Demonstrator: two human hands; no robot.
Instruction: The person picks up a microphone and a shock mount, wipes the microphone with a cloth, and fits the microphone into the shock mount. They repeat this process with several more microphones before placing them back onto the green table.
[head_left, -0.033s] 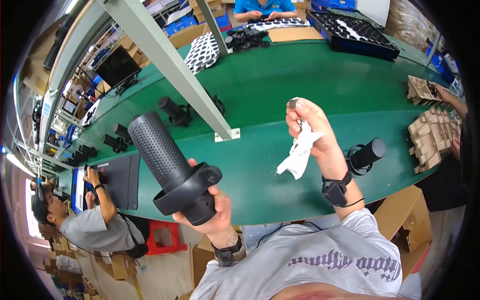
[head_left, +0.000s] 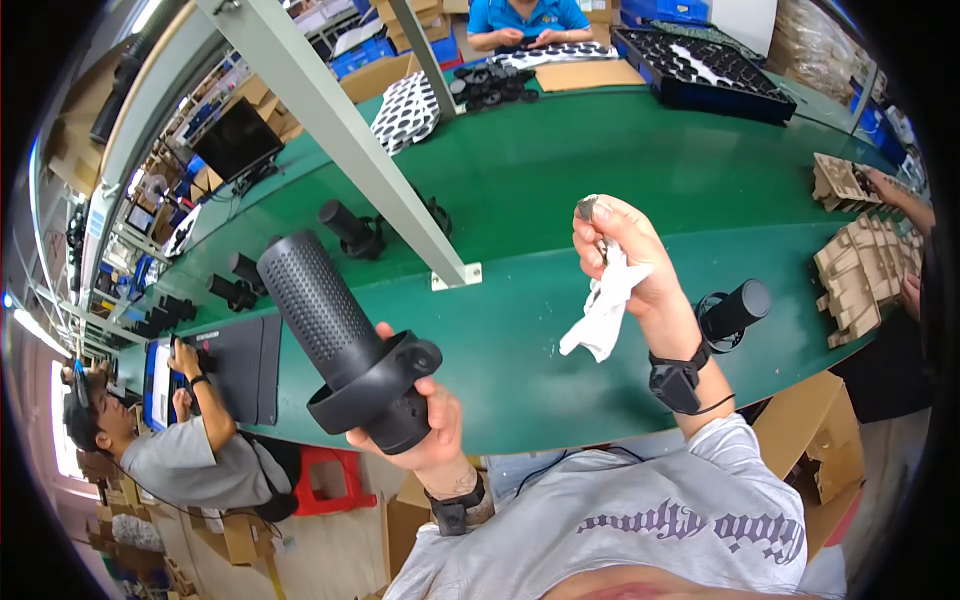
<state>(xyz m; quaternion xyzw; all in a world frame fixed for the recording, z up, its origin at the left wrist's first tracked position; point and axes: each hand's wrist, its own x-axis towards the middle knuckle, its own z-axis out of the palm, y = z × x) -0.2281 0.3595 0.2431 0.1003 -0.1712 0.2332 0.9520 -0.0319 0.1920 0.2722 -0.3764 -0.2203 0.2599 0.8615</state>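
My left hand (head_left: 437, 432) grips the lower end of a black microphone (head_left: 318, 305) with a perforated grille and a ring-shaped mount around its body. The microphone tilts up and to the left above the green bench. Raised over the bench, my right hand (head_left: 632, 250) is closed, pinching a small dark grey piece (head_left: 587, 207) between thumb and fingertips. A crumpled white cloth or tissue (head_left: 603, 315) hangs from the same hand. Beside my right wrist, another black microphone (head_left: 742, 303) stands on the bench in its round mount.
A metal post (head_left: 350, 140) rises from the green bench (head_left: 520, 390). More black microphones (head_left: 350, 225) stand at left, near a dark mat (head_left: 245, 365). Moulded cardboard trays (head_left: 865, 275) and another person's hands are at right. A black tray (head_left: 700, 75) and a seated co-worker are across the bench.
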